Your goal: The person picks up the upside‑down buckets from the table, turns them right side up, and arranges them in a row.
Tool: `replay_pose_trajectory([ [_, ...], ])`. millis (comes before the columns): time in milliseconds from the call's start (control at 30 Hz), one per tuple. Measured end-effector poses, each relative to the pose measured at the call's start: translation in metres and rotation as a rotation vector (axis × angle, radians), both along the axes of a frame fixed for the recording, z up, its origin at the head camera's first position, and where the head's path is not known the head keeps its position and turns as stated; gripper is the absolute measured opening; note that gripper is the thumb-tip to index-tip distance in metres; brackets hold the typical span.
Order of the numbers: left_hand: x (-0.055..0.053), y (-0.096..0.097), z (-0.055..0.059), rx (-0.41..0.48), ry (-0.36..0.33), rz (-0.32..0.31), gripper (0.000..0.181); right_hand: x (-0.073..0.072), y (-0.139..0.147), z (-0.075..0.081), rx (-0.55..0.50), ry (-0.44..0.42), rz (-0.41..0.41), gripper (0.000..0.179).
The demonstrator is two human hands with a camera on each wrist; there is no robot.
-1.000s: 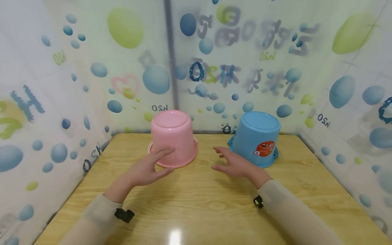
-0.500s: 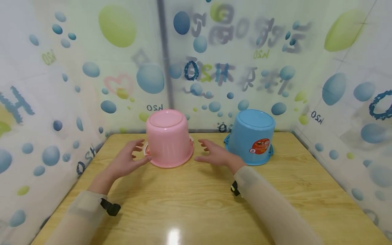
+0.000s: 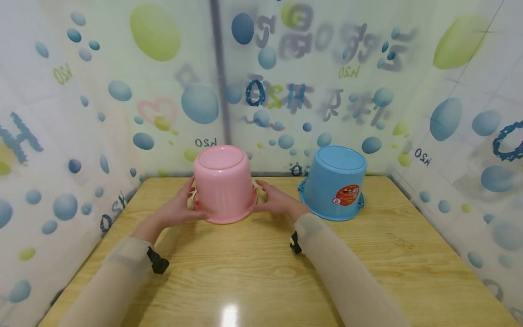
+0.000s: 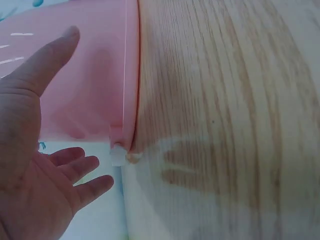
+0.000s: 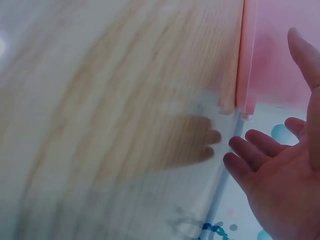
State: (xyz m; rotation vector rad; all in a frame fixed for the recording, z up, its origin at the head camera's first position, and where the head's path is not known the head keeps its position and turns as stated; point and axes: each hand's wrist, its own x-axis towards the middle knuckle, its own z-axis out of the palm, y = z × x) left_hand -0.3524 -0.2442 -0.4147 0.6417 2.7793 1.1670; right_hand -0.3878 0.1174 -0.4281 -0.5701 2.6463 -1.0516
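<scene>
A pink bucket point(image 3: 224, 190) stands upside down on the wooden table, its base facing up. My left hand point(image 3: 180, 210) is at its left side, thumb across the front near the rim and fingers spread behind the side. In the left wrist view the left hand point(image 4: 40, 175) has its fingers apart, with the bucket wall point(image 4: 85, 75) beyond the thumb. At the bucket's right side is my right hand point(image 3: 278, 202), its thumb near the rim. The right wrist view has the right hand point(image 5: 285, 170) with extended fingers beside the pink rim point(image 5: 246, 55). Firm contact cannot be made out.
An upside-down blue bucket point(image 3: 337, 181) with a red label stands to the right, just beyond my right forearm. The wooden table point(image 3: 253, 272) stretches toward me. A patterned curtain point(image 3: 286, 91) closes off the back and both sides.
Both hands have moved in on the pink bucket: the left from in front of it round to its left side, the right leftward from near the blue bucket. Neither bucket has visibly moved on the table.
</scene>
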Motion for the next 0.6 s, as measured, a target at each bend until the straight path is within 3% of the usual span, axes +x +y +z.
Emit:
replay_pose_trajectory([
  [367,-0.015,-0.002,-0.01,-0.09,-0.012,-0.021,0.157,-0.01,-0.007,-0.01,0.022,-0.044,0.031,0.119],
  [600,-0.014,-0.003,-0.009,-0.078,-0.087,-0.032,0.149,-0.01,-0.012,-0.007,0.096,-0.02,0.026,0.117],
])
